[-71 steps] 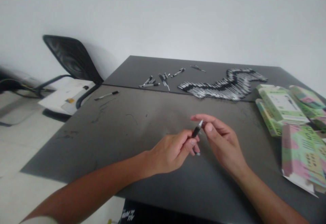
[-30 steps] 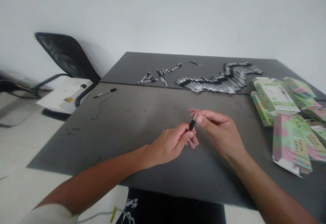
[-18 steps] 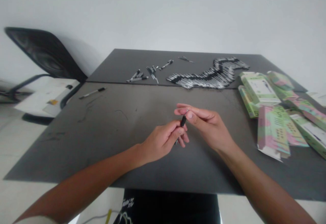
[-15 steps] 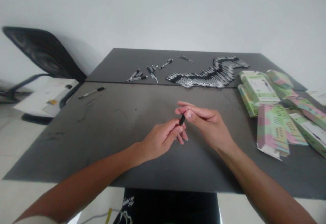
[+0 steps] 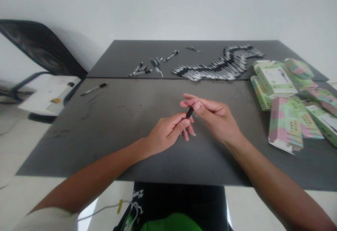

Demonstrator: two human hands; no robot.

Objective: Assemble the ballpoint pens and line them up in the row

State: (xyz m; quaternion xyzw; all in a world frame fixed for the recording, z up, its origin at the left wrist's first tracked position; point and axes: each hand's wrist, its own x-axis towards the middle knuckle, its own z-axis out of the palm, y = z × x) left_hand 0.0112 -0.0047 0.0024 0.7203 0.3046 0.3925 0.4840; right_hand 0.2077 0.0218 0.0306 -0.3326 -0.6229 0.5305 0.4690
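Over the middle of the dark grey table, my left hand is closed round a small black pen, which points up and to the right. My right hand pinches the pen's upper tip between thumb and forefinger, its other fingers stretched out to the left. Both hands meet just above the tabletop. The lower part of the pen is hidden inside my left fingers.
A long row of black-and-silver pens lies at the back right. Loose pen parts and a single pen lie at the back left. Green and pink cartons are stacked on the right. A black chair stands to the left.
The camera has swung to the right and tipped down, so the table sits more centred. Both hands keep hold of the pen, with the right fingers now closer on its tip.
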